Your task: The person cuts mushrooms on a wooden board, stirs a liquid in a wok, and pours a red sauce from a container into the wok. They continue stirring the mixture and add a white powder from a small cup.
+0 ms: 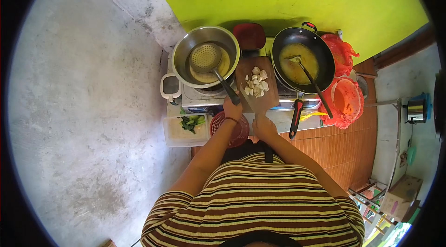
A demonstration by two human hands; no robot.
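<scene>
My left hand (233, 109) is closed at the left edge of the wooden board (269, 97), partly covered by the black handle of the skimmer (206, 58); what its fingers hold cannot be made out. My right hand (264, 126) is closed round the handle end of a knife (249, 100), at the board's near edge. The blade lies slanted over the board's left part. Several pale, chopped pieces (256, 83) are heaped on the board, right of the blade. The skimmer's perforated head rests inside a large metal bowl (179, 67).
A black wok (278, 54) holds yellowish liquid and a spatula (308, 74). Red plastic-covered containers (346, 100) stand at the right. A red basket (238, 131) and a clear box (180, 141) with green leaves (189, 124) are nearer. A dark red dish (249, 36) sits behind the board.
</scene>
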